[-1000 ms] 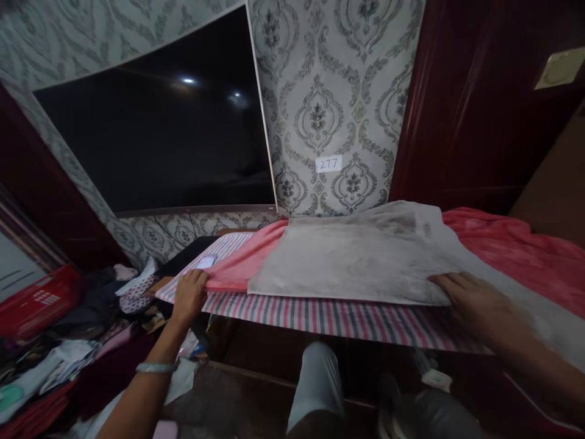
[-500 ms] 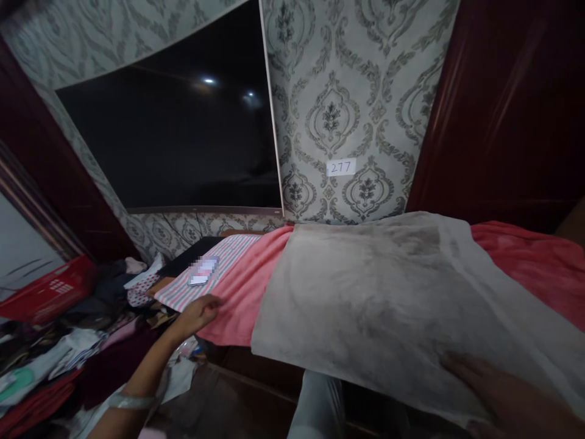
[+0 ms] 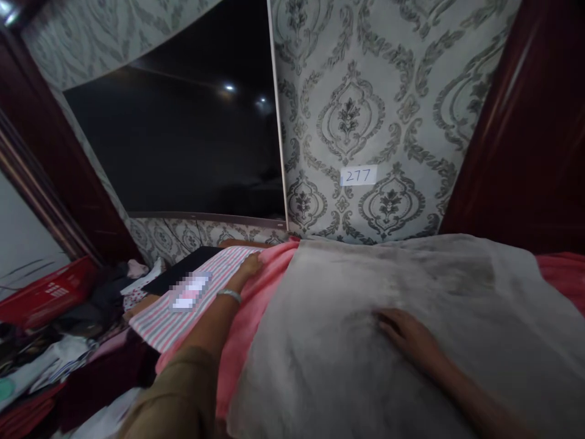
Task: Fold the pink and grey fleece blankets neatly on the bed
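A grey plush blanket [image 3: 329, 341] is spread wide before me, with faint creases and darker patches. My right hand [image 3: 409, 332] lies on its middle, palm down, fingers stretched out. From under the grey blanket's left side comes a pink plush blanket [image 3: 242, 329], with folds running toward the wall. My left hand [image 3: 250, 267] is at the far part of this pink layer, its fingers closed on the fabric. Beneath my left forearm, a striped pink, grey and white cloth [image 3: 159, 320] shows to the left. A phone [image 3: 191, 291], its screen blurred out, rests on the stripes.
A large television [image 3: 192, 134] hangs on the patterned wall beyond, beside a paper label reading 277 [image 3: 359, 175]. Heaped clothes [image 3: 105, 366] and a red basket [image 3: 50, 289] lie at the left. A dark red panel [image 3: 525, 134] stands at the right.
My left hand has reached forward and right, from the pink blanket's near edge to its far part. My right hand has moved forward and left over the grey blanket. The view has come closer.
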